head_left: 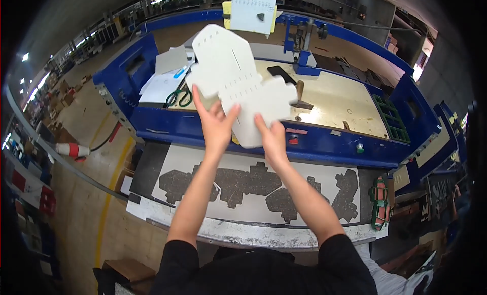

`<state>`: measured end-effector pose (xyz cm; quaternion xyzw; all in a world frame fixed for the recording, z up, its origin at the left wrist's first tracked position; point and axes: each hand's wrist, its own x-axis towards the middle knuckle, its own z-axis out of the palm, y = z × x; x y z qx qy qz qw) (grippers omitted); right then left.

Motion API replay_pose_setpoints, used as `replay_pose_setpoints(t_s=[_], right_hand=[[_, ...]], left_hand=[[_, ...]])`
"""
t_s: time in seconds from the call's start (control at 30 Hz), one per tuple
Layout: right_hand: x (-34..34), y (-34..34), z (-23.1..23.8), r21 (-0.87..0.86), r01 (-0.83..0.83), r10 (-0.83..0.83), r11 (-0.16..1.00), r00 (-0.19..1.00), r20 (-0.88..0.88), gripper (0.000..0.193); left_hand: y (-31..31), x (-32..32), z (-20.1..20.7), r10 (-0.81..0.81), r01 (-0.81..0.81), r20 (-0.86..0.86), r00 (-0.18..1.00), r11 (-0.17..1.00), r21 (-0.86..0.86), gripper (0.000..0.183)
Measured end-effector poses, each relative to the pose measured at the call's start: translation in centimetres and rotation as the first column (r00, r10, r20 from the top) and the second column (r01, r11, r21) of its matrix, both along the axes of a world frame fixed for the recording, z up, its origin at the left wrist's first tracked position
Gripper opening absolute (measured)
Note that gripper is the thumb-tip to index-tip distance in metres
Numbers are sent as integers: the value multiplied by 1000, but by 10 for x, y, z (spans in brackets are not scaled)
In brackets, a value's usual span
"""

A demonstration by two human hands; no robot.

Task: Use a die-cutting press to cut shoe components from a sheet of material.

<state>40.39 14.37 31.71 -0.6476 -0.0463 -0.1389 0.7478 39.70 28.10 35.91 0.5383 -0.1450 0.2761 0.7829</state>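
Both of my hands hold up a white die-cut piece of card (248, 99) with notched edges, small slots and a long slit. My left hand (215, 125) grips its lower left edge, thumb on the front and forefinger stretched along the side. Lower down, my right hand (273, 137) pinches the right part, with the thumb on the face. Whether it is one layer or several I cannot tell. Beneath my forearms lies a white sheet (238, 160) with several cut-out openings of the same sort of outline, the dark bed showing through. A green-and-red cutting die (380, 203) rests at the sheet's right.
Behind the card is a blue press (324, 137) with a pale metal top carrying a hammer (303, 99), a dark phone (280, 74), green-handled scissors (179, 96), papers (158, 89) and a blue pen or cutter (180, 72). A green rack (390, 117) sits at the right.
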Motion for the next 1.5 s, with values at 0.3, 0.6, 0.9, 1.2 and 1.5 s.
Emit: replay_pose_setpoints(t_s=[0.3, 0.6, 0.9, 1.2, 1.5], right_hand=[[59, -25, 37, -401, -483, 336, 778, 860, -383, 45], [168, -93, 60, -992, -53, 170, -116, 983, -72, 86], [199, -79, 70, -979, -200, 321, 29, 930, -181, 64], [213, -72, 75, -953, -288, 246, -91, 921, -301, 78], [212, -74, 78, -959, -275, 310, -69, 908, -283, 71]], left_hand=[[47, 131, -15, 512, -111, -286, 810, 613, 783, 111], [-8, 108, 9, 395, 52, -141, 908, 226, 973, 137], [-8, 98, 24, 453, 176, -309, 836, 313, 933, 138], [-12, 104, 28, 567, 139, -177, 805, 111, 984, 145], [-9, 108, 27, 612, 170, -191, 768, 92, 981, 147]])
